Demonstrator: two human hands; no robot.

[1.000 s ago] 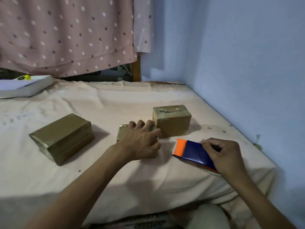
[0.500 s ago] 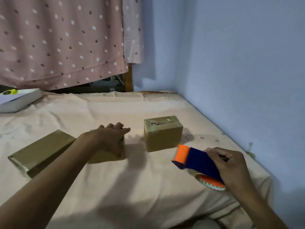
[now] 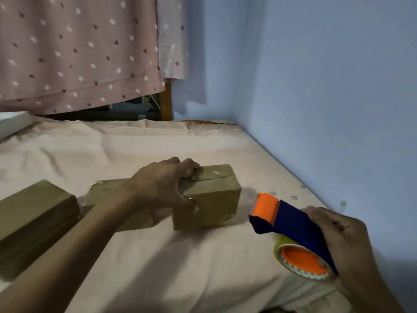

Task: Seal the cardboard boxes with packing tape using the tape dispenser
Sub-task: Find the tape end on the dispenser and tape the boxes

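At the left edge of the frame, a flat taped cardboard box (image 3: 33,213) lies on the bed (image 3: 169,256), which is covered in a pale peach sheet. At the upper left edge, a white slab-like object (image 3: 12,123) rests on the sheet; what it is cannot be told. Above it hangs a pink curtain (image 3: 79,53) with light and dark dots.

Just right of the flat box sits a second cardboard box (image 3: 106,193), largely hidden behind the forearm. Beside it, at the centre of the frame, stands a third, taller cardboard box (image 3: 214,204); whether the two touch cannot be told. The left hand (image 3: 162,188) grips this taller box at its left top corner, its fingers (image 3: 189,167) curled over the top face and the thumb pressed on the near face. The top shows a glossy strip of tape.

In the lower right of the frame, the right hand (image 3: 338,240) is clenched round the tape dispenser (image 3: 291,224), a dark blue body with an orange front end pointing toward the tall box, near it but apart. A roll of clear tape (image 3: 300,263) on an orange hub hangs under the dispenser, low over the sheet. A blue wall (image 3: 327,86) fills the right of the frame.
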